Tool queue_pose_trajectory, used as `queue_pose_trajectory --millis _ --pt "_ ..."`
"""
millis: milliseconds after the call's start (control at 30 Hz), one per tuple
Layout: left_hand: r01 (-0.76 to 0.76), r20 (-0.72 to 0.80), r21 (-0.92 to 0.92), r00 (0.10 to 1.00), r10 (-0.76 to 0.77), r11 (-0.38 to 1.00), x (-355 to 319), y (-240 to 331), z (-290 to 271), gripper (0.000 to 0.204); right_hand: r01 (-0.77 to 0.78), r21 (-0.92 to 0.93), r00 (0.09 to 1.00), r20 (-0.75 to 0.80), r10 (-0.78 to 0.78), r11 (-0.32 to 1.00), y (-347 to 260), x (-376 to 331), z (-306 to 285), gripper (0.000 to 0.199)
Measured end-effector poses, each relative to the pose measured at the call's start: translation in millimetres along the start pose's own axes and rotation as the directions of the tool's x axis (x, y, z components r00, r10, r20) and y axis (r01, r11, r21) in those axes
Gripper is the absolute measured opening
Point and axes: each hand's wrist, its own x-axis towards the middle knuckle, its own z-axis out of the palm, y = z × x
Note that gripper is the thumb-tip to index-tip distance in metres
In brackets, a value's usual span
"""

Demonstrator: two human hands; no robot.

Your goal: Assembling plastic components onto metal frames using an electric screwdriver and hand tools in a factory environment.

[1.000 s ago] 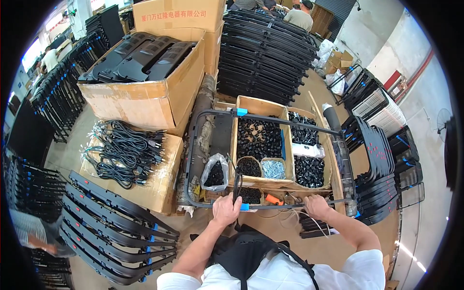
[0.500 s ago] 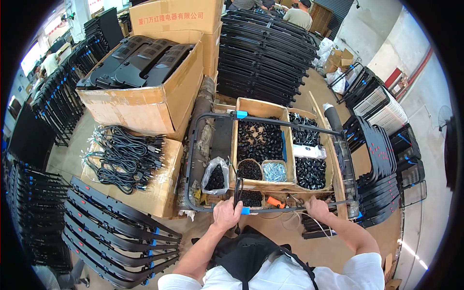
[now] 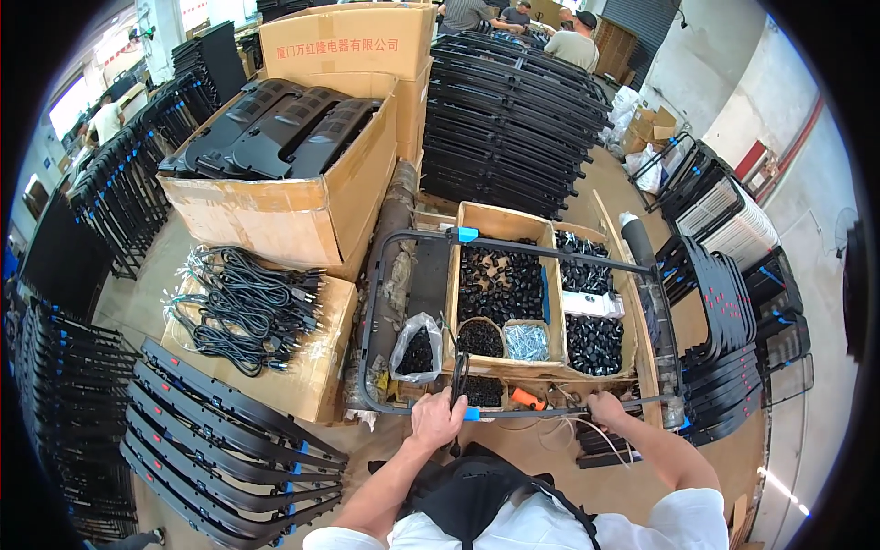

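A black rectangular metal frame (image 3: 385, 275) with rounded corners and blue tape lies across the workbench in front of me. My left hand (image 3: 437, 420) is closed at its near bar, beside a piece of blue tape. A black cord (image 3: 461, 371) rises from that fist, and an end of it dangles below. Whether the fist also grips the bar is hard to tell. Farther right, my right hand (image 3: 607, 410) is wrapped around the same near bar. Beneath the frame sits a wooden tray (image 3: 513, 369) with black plastic parts (image 3: 501, 284) and silver screws (image 3: 526, 342).
Coiled black power cords (image 3: 247, 307) lie on a carton at left, below an open carton (image 3: 247, 206) of black plastic covers. Curved black panels (image 3: 229, 440) are stacked at lower left. More black frames (image 3: 513, 119) stand behind the bench, and others (image 3: 715, 284) at right. An orange-handled tool (image 3: 528, 398) lies near the tray.
The whole view has shifted slightly, with the bench appearing a little lower and to the right. Both hands keep their places at the frame's near bar.
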Motion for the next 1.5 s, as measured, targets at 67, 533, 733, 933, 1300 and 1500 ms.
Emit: queue_pose_trajectory --millis 67,533,733,933,1300,1500 --pt "0.002 0.006 0.006 1.0 -0.002 1.0 -3 -4 3 0.032 -0.276 0.392 0.961 0.118 0.25 0.878 -10 -2 -8 0.043" --pt "-0.006 0.016 0.0 1.0 0.006 1.0 2 -3 1 0.034 -0.168 0.211 0.986 0.043 0.163 0.963 -38 -35 -35 0.046" --pt "-0.031 0.01 0.001 0.999 0.031 1.0 -2 -4 2 0.034 0.291 -0.636 0.841 -0.187 -0.508 0.715 -4 -23 3 0.038" --pt "-0.008 0.052 0.018 0.999 0.007 1.0 -1 -4 2 0.035 -0.212 -0.055 0.972 0.09 0.217 0.976 -20 -3 -17 0.061" --pt "-0.072 0.025 -0.056 0.997 0.073 0.996 9 -12 4 0.033 0.2 -0.665 0.92 -0.126 -0.372 0.719 6 -5 0 0.045" --pt "-0.06 0.003 -0.046 0.998 0.06 0.997 0 -13 6 0.034 -0.212 0.032 0.976 0.058 0.21 0.977 -16 -15 -18 0.059"
